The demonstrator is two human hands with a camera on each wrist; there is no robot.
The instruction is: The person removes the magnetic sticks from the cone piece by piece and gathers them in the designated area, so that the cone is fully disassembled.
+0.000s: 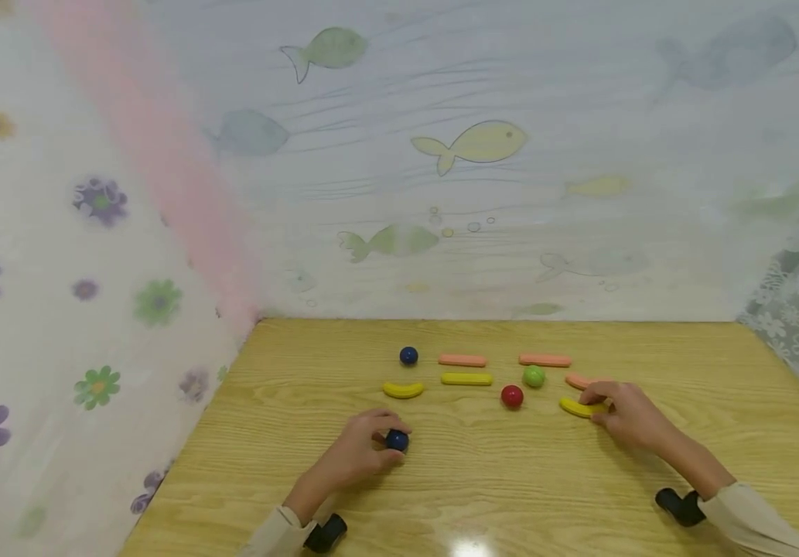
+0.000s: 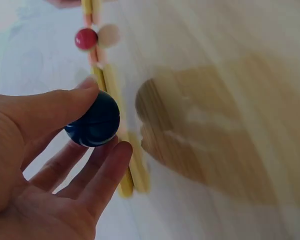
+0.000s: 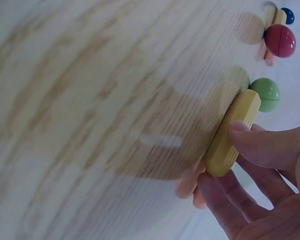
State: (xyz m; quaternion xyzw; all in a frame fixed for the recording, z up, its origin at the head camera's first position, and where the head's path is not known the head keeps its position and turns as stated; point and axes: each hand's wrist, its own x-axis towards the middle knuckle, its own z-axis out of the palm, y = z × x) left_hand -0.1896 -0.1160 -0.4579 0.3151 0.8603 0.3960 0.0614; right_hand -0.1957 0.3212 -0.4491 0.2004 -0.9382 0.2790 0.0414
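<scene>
My left hand (image 1: 360, 449) holds a glossy dark blue ball (image 1: 397, 440) between thumb and fingers, near the front middle of the table. The left wrist view shows the thumb on top of this blue ball (image 2: 97, 121) and the fingers around its other side. At the right, my right hand (image 1: 627, 418) pinches a yellow curved, banana-shaped piece (image 1: 575, 407) by its right end. In the right wrist view the thumb lies along the yellow piece (image 3: 232, 137), its ridged side showing. An orange stick (image 1: 578, 381) lies just behind, partly hidden by the right hand.
A red ball (image 1: 512, 397) and a green ball (image 1: 534, 377) lie left of the right hand. Farther left are a second blue ball (image 1: 409, 356), another yellow curved piece (image 1: 403, 391), a yellow stick (image 1: 466, 379) and orange sticks (image 1: 462, 360) on the wooden table (image 1: 483, 480).
</scene>
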